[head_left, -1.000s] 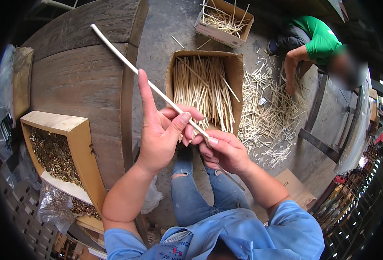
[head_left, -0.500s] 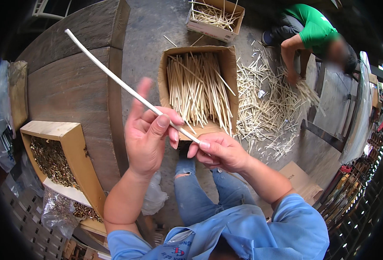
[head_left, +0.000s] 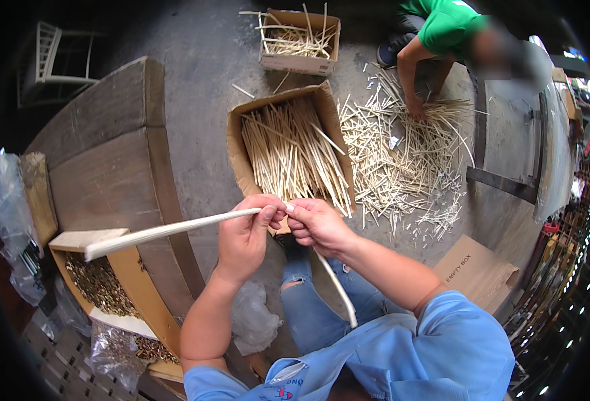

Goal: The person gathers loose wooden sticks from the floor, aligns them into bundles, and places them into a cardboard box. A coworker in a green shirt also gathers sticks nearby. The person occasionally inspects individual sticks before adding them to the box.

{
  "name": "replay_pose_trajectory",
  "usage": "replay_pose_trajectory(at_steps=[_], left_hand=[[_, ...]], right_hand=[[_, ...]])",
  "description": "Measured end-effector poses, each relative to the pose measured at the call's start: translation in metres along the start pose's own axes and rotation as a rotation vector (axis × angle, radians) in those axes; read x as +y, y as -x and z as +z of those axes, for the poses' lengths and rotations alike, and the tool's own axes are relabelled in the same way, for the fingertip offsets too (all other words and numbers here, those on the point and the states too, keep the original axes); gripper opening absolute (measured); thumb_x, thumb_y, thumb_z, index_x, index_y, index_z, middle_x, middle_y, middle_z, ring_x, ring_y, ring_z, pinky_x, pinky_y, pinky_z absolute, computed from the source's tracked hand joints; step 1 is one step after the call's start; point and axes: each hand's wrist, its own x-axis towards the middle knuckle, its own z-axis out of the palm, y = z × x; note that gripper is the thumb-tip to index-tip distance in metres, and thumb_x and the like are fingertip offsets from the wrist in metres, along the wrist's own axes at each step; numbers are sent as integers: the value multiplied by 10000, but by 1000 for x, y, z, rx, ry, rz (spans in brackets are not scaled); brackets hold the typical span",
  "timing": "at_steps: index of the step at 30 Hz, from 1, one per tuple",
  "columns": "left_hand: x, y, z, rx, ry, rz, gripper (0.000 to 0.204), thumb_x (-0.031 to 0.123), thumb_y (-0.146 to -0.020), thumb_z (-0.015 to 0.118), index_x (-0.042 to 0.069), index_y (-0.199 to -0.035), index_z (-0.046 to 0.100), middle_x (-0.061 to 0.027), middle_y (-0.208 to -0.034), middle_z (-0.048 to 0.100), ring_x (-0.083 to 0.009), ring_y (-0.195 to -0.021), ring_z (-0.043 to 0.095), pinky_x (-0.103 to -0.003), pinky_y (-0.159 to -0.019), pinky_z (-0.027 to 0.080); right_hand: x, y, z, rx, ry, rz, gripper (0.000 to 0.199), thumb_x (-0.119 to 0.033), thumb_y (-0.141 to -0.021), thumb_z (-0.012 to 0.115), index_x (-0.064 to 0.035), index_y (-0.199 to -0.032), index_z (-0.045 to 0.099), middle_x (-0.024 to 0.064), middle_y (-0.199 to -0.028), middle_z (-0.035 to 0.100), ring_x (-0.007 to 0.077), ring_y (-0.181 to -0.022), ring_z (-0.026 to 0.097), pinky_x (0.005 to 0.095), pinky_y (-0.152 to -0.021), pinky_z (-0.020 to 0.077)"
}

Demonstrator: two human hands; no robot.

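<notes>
A long, pale cane-like stick point(head_left: 168, 230) crosses in front of me, its left end pointing out toward the left. My left hand point(head_left: 243, 234) is closed around it with thumb and fingers. Close beside it my right hand point(head_left: 320, 227) pinches a pale piece at the fingertips. Below the right hand a pale length point(head_left: 337, 291) hangs down to my lap; the fingers hide whether it joins the stick. Just beyond my hands stands an open cardboard box point(head_left: 235, 144) holding many pale sticks point(head_left: 291, 150).
A smaller carton of sticks point(head_left: 298, 63) stands farther off. Sticks point(head_left: 395, 160) litter the floor at right, where a co-worker in green point(head_left: 445, 30) crouches with a hand among them. Brown wooden blocks point(head_left: 101, 167) and a tray of small metal parts point(head_left: 98, 284) are at left; flattened cardboard point(head_left: 475, 274) lies at right.
My hands have come together, the left now closed with its forefinger no longer raised. The stick has swung from slanting up-left to nearly level. My view has shifted.
</notes>
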Motion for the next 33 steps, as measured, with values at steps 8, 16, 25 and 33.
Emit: replay_pose_trajectory(at_steps=[8,16,25,33], left_hand=[[11,4,-13,23,522,253,262,258,-1034,435,12,-1031,524,-207,-1030,627,-251,-810,645,-377,-695,580],[16,9,-19,-389,493,138,322,302,-1002,521,12,-871,570,-141,-756,650,-196,-608,572,-294,-564,472],[20,13,0,89,528,120,331,317,-1040,408,23,-915,494,-138,-738,563,-226,-601,587,-252,-474,465],[17,11,-8,-109,361,-358,339,307,-1053,398,-7,-1011,518,-14,-656,470,-86,-525,476,-217,-463,374]], right_hand=[[-16,28,35,-277,-346,-206,275,-293,-1039,451,-47,-962,546,-71,-597,301,31,-472,243,194,-397,202],[-34,19,23,-924,743,322,347,-324,-976,573,-6,-880,673,-22,-587,470,65,-505,423,237,-464,348],[1,53,9,-468,43,142,350,-384,-1019,482,-89,-855,575,-69,-605,353,45,-491,284,231,-448,234],[-31,22,12,-567,1459,-629,201,-237,-911,594,-44,-856,587,128,-762,601,349,-737,618,450,-640,484]])
